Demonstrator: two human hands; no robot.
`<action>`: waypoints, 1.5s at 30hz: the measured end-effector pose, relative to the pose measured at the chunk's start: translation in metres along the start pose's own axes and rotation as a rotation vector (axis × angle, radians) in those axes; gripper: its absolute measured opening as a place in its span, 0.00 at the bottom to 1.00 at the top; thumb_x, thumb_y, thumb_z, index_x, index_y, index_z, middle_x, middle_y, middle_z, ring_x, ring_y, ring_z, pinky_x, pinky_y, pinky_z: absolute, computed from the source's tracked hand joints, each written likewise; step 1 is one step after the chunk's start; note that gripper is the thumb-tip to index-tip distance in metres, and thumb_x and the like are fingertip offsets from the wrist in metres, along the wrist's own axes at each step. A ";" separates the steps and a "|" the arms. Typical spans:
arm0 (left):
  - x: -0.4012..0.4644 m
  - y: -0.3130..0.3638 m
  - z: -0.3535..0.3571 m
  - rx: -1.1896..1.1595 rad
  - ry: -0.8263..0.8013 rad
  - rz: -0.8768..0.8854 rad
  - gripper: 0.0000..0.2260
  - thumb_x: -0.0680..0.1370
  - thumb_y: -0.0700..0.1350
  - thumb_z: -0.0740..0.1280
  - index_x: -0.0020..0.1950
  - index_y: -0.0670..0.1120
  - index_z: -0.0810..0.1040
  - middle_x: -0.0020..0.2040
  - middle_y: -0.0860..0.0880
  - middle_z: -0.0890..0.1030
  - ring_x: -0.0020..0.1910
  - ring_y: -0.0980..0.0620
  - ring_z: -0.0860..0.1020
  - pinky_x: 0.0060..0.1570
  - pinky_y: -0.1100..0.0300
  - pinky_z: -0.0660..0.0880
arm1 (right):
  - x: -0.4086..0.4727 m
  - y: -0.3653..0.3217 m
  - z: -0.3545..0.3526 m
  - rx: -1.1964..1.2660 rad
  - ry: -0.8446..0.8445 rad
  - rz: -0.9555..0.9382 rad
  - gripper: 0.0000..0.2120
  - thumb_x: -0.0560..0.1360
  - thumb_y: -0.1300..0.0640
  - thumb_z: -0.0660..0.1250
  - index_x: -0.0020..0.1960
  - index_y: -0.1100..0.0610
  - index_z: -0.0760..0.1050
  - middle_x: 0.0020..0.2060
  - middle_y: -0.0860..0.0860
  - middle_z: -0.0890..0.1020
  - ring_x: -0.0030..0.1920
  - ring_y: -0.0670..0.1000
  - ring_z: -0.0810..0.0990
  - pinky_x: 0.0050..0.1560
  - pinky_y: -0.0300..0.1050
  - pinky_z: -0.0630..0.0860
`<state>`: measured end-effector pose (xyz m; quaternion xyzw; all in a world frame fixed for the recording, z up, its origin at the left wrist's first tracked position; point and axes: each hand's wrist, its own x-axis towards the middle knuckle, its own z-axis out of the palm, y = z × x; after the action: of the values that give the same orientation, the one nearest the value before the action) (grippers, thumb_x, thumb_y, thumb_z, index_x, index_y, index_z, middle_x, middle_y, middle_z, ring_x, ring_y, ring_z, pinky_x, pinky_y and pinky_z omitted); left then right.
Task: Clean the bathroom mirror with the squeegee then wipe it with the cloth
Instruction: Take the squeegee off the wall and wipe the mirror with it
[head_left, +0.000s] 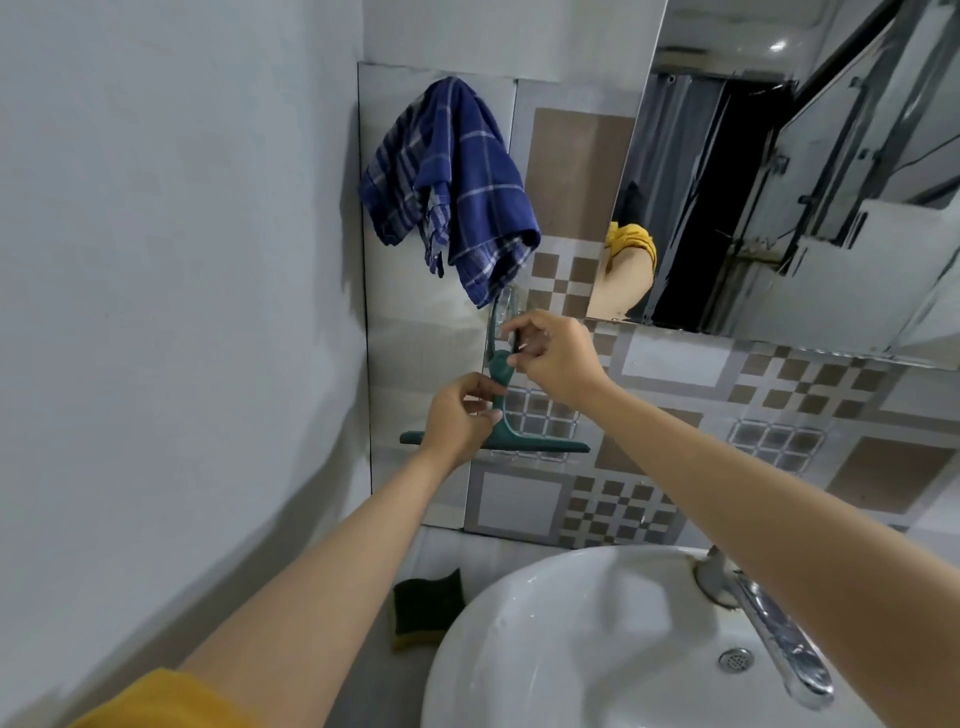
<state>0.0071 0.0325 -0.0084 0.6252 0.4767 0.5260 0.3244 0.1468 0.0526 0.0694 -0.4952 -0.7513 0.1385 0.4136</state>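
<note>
Two hands on the green squeegee (498, 415) against the tiled wall.
Left hand (460, 421) pinches its neck above the blade; right hand (553, 358) grips the handle top, below the hanging blue checked cloth (457, 182). Mirror (810, 171) sits up right, white sink (597, 649) below.
</note>
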 end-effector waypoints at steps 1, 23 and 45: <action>-0.001 0.005 0.000 -0.034 0.012 -0.004 0.08 0.73 0.34 0.69 0.48 0.45 0.78 0.47 0.49 0.80 0.45 0.49 0.79 0.44 0.68 0.77 | 0.000 -0.004 -0.004 0.000 0.003 -0.014 0.17 0.69 0.70 0.73 0.51 0.53 0.79 0.40 0.51 0.80 0.34 0.46 0.78 0.45 0.42 0.79; -0.047 0.144 0.010 0.056 -0.188 0.234 0.20 0.71 0.23 0.63 0.40 0.49 0.81 0.43 0.52 0.82 0.42 0.55 0.80 0.46 0.67 0.77 | -0.064 -0.049 -0.175 -0.994 -0.024 -0.763 0.19 0.71 0.38 0.65 0.57 0.46 0.76 0.52 0.49 0.79 0.55 0.55 0.76 0.59 0.58 0.69; 0.063 0.320 0.014 0.679 0.368 0.803 0.22 0.70 0.42 0.73 0.63 0.45 0.74 0.61 0.42 0.74 0.61 0.42 0.73 0.61 0.55 0.70 | 0.004 -0.156 -0.438 -1.067 0.401 -0.658 0.16 0.74 0.44 0.67 0.58 0.50 0.79 0.45 0.55 0.73 0.35 0.55 0.73 0.37 0.46 0.68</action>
<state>0.1019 -0.0139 0.3003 0.7250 0.3928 0.5255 -0.2098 0.3801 -0.1054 0.4391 -0.3931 -0.7373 -0.4816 0.2643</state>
